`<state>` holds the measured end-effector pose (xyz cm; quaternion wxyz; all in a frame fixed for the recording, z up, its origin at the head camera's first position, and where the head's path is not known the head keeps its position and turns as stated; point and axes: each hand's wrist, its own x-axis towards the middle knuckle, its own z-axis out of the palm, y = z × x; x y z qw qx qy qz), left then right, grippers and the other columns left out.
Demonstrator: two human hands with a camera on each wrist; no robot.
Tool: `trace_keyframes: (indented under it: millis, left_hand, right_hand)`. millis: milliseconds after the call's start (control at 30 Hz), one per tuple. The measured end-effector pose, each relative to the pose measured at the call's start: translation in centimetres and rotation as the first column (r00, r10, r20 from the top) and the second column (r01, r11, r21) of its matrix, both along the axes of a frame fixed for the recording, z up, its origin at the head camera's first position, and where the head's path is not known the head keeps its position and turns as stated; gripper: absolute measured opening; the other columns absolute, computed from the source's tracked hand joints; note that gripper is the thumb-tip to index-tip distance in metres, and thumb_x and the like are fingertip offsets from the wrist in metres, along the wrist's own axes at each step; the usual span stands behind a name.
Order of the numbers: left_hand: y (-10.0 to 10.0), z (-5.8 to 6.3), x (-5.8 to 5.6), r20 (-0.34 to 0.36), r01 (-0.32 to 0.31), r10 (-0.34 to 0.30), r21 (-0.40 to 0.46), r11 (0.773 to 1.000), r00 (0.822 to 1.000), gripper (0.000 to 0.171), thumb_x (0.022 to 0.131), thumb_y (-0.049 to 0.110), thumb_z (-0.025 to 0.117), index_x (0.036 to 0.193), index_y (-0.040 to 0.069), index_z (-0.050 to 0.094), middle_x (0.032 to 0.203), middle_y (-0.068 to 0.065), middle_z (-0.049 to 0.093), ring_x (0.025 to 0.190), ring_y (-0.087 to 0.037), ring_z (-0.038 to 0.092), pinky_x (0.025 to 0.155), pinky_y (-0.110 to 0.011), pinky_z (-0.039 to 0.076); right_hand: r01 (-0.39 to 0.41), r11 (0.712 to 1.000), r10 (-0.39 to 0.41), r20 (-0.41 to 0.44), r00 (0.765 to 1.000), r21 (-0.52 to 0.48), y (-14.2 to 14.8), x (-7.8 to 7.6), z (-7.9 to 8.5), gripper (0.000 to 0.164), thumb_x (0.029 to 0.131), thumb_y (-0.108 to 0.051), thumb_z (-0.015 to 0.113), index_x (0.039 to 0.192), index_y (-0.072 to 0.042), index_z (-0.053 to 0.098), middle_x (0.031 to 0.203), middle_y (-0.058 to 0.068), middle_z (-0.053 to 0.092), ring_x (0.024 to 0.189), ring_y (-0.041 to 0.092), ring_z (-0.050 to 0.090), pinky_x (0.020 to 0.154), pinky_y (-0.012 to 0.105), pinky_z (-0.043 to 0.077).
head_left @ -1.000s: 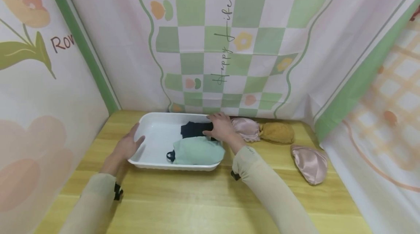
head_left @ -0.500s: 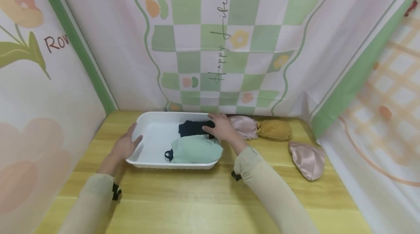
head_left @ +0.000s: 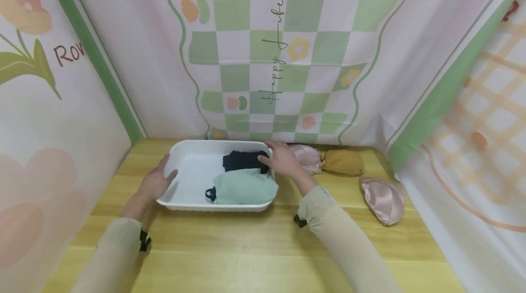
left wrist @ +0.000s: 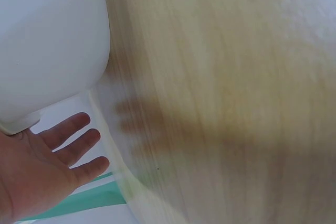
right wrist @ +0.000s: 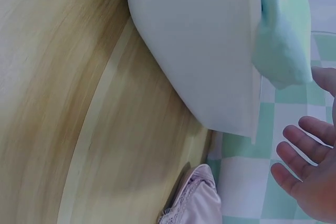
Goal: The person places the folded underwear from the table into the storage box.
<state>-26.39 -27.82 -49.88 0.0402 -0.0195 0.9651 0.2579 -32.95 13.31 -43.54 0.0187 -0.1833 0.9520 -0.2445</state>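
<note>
A white plastic tray (head_left: pixel 191 172) sits on the wooden table. My left hand (head_left: pixel 153 185) is at its left end, thumb over the rim and the other fingers stretched out below the rim in the left wrist view. In the right half of the tray lie a folded black cloth item (head_left: pixel 243 161) and, in front of it, a mint-green fabric bundle (head_left: pixel 245 187) with a small black loop. My right hand (head_left: pixel 285 161) is at the tray's right end, thumb reaching over the rim near the black cloth. The right wrist view shows its fingers loosely spread.
Right of the tray, along the back of the wooden table (head_left: pixel 230 247), lie a pale pink satin bundle (head_left: pixel 306 158) and a mustard-yellow one (head_left: pixel 343 163). Nearer the right edge is another pink satin piece (head_left: pixel 384 201). A checkered curtain (head_left: pixel 269 55) hangs right behind the tray.
My right hand has shifted slightly right, its thumb drawing back from over the black cloth. The left hand stays at the tray's left rim. The head view has shifted slightly.
</note>
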Motion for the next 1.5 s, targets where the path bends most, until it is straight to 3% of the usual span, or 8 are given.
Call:
trace_keyframes:
  millis: [167, 367, 467, 600, 933, 1200, 1500]
  left_hand:
    - [0.0, 0.2, -0.1, 0.013, 0.003, -0.003, -0.002, 1.000, 1.000, 0.076, 0.106, 0.049, 0.033, 0.161, 0.008, -0.001, 0.158, -0.036, 0.021, 0.139, -0.058, 0.033, 0.116, -0.066, 0.030]
    - [0.0, 0.1, -0.1, 0.018, 0.002, -0.002, 0.005, 1.000, 1.000, 0.077, 0.106, 0.049, 0.034, 0.161, 0.008, -0.002, 0.159, -0.035, 0.019, 0.141, -0.057, 0.030, 0.117, -0.066, 0.028]
    - [0.0, 0.0, -0.2, 0.025, -0.003, 0.002, 0.006, 1.000, 1.000, 0.078, 0.106, 0.050, 0.034, 0.161, 0.009, -0.002, 0.160, -0.034, 0.018, 0.141, -0.057, 0.029, 0.117, -0.066, 0.027]
    - [0.0, 0.0, -0.2, 0.032, -0.007, 0.007, 0.005, 1.000, 0.999, 0.078, 0.106, 0.052, 0.032, 0.161, 0.010, -0.003, 0.160, -0.034, 0.018, 0.141, -0.057, 0.029, 0.117, -0.066, 0.027]
    - [0.0, 0.0, 0.0, 0.030, -0.002, 0.002, 0.001, 1.000, 1.000, 0.078, 0.106, 0.051, 0.032, 0.161, 0.008, -0.003, 0.159, -0.036, 0.020, 0.140, -0.058, 0.030, 0.117, -0.066, 0.028]
    - [0.1, 0.1, 0.0, 0.027, 0.002, -0.002, -0.002, 1.000, 1.000, 0.077, 0.106, 0.050, 0.032, 0.161, 0.008, -0.004, 0.159, -0.036, 0.019, 0.141, -0.058, 0.030, 0.117, -0.066, 0.028]
    - [0.1, 0.3, 0.1, 0.023, 0.005, -0.005, 0.005, 1.000, 1.000, 0.077, 0.107, 0.049, 0.032, 0.161, 0.008, -0.004, 0.158, -0.036, 0.020, 0.140, -0.058, 0.030, 0.117, -0.066, 0.028]
  right_hand:
    - [0.008, 1.000, -0.009, -0.023, 1.000, -0.031, 0.8, 0.4, 0.2, 0.069, 0.096, -0.049, 0.060, 0.149, -0.008, 0.045, 0.152, 0.017, 0.048, 0.136, 0.039, 0.049, 0.116, 0.054, 0.040]
    - [-0.015, 0.997, 0.011, -0.045, 0.999, -0.074, 1.5, 0.9, 0.2, 0.067, 0.095, -0.046, 0.062, 0.148, -0.007, 0.046, 0.149, 0.016, 0.051, 0.111, 0.036, 0.068, 0.107, 0.050, 0.050]
    - [-0.018, 0.993, 0.014, -0.043, 0.999, -0.112, 1.8, 0.9, 0.1, 0.066, 0.095, -0.043, 0.064, 0.147, -0.007, 0.046, 0.146, 0.015, 0.054, 0.108, 0.035, 0.068, 0.101, 0.050, 0.053]
    - [-0.014, 0.988, 0.007, -0.049, 0.999, -0.151, 2.3, 1.0, -0.1, 0.066, 0.094, -0.041, 0.066, 0.146, -0.005, 0.048, 0.142, 0.015, 0.058, 0.108, 0.034, 0.068, 0.098, 0.048, 0.055]
    - [0.043, 0.987, -0.050, -0.042, 0.998, -0.155, 3.5, 1.8, 0.0, 0.065, 0.093, -0.042, 0.067, 0.145, -0.006, 0.050, 0.143, 0.015, 0.058, 0.129, 0.035, 0.057, 0.112, 0.048, 0.046]
    - [0.083, 0.985, -0.082, 0.017, 0.997, -0.150, 4.8, 2.5, 0.1, 0.069, 0.094, -0.049, 0.063, 0.148, -0.009, 0.046, 0.145, 0.015, 0.056, 0.130, 0.035, 0.056, 0.109, 0.052, 0.048]
    - [0.057, 0.974, -0.064, -0.023, 0.998, -0.220, 5.9, 3.2, -0.2, 0.054, 0.094, -0.036, 0.067, 0.140, -0.010, 0.053, 0.140, 0.019, 0.058, 0.125, 0.040, 0.060, 0.105, 0.053, 0.051]
